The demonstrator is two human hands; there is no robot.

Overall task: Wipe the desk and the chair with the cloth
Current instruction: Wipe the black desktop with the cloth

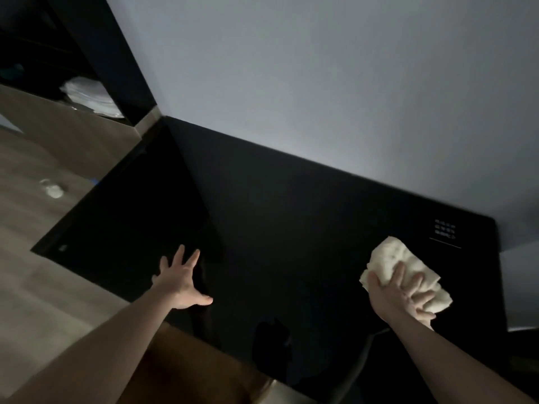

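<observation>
A black glossy desk (291, 228) runs along a pale wall. My right hand (399, 295) presses a crumpled cream cloth (393, 258) flat on the desk's right part, fingers spread over it. My left hand (180, 281) rests open, fingers apart, on the desk's left front edge and holds nothing. A brown surface (186, 363), maybe the chair, shows below the desk's front edge; I cannot tell what it is.
White printed text (444, 230) marks the desk's right far corner. Wood-look floor (43, 228) lies to the left with a small white object (54, 190) on it. A dark shelf unit at far left holds folded white items (90, 97).
</observation>
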